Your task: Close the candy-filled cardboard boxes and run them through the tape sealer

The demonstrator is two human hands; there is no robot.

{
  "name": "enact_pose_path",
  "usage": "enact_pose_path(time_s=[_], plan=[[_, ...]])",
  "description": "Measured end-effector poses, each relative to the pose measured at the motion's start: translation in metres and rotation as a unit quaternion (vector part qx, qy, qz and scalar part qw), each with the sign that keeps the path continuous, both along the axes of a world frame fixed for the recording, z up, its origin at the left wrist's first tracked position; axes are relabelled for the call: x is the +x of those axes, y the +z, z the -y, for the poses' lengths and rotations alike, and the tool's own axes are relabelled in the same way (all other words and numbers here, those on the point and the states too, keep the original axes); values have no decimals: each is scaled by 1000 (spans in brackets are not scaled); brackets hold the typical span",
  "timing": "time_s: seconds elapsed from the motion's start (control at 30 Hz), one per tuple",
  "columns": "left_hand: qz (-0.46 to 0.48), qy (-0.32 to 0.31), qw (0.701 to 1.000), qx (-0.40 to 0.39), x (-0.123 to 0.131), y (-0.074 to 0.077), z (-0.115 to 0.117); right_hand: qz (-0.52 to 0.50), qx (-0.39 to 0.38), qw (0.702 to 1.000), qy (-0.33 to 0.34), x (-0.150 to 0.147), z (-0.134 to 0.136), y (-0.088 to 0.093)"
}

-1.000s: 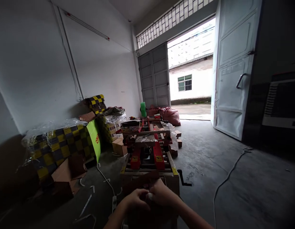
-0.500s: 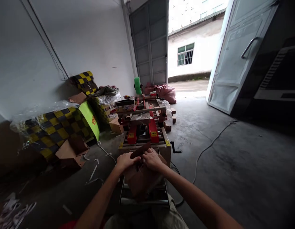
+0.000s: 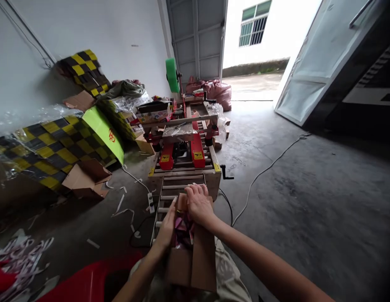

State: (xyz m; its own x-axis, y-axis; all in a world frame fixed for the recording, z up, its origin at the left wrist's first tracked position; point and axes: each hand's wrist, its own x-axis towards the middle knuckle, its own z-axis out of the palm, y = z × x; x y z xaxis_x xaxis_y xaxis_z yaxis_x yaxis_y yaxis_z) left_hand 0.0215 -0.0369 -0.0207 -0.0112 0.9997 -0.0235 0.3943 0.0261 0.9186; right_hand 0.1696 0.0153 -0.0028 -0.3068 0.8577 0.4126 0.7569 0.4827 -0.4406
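Observation:
An upright cardboard box (image 3: 203, 264) sits close to my body at the near end of a roller conveyor (image 3: 169, 198), its top flaps apart. Pink and purple wrapped items (image 3: 183, 228) show inside; their kind is unclear. My left hand (image 3: 167, 228) holds the box's left side, fingers straight and close together along the edge. My right hand (image 3: 199, 203) grips the far right part of the box, its fingers bent over the far flap. The palms and part of the rim are hidden.
Ahead stands a carton sealing machine (image 3: 185, 138) with red side belts, a green tape roll (image 3: 172, 75) and a black crank (image 3: 226, 173). A power strip (image 3: 151, 203), an opened carton (image 3: 87, 178) and a red plastic stool (image 3: 87, 279) are at left. A cable (image 3: 260, 163) crosses the floor at right.
The box has come nearer to me and its opening now shows the pink and purple contents. My left hand has moved down along its left side. The view has tilted downward.

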Motion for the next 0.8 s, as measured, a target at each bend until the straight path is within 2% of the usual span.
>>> enact_pose_path(time_s=[0.03,0.1,0.2,0.27,0.33,0.4,0.5,0.57,0.7,0.8], plan=[[-34,2,999,6,4,0,2,7,-6,1000,-10,-5,0,-2],[-85,3,996,11,8,-1,4,-12,-29,999,14,-12,-3,-5],[-109,-23,994,24,8,2,3,-94,-45,994,45,-13,-10,-9],[-161,-33,986,23,11,7,3,-146,-44,988,28,-9,-16,-10],[-270,-23,963,-2,18,13,5,-215,-35,976,-21,-3,-21,-9],[-386,-3,922,-22,28,20,9,-271,-22,960,-67,1,-23,-6],[-471,10,882,-21,38,24,13,-304,-1,948,-96,5,-8,2],[-461,8,887,-28,35,23,10,-287,-15,950,-124,4,16,4],[-307,-26,951,-27,14,14,-3,-108,-109,979,-132,-7,70,-5],[-215,-24,976,-19,2,8,-10,-30,-123,985,-119,-17,83,-11]])
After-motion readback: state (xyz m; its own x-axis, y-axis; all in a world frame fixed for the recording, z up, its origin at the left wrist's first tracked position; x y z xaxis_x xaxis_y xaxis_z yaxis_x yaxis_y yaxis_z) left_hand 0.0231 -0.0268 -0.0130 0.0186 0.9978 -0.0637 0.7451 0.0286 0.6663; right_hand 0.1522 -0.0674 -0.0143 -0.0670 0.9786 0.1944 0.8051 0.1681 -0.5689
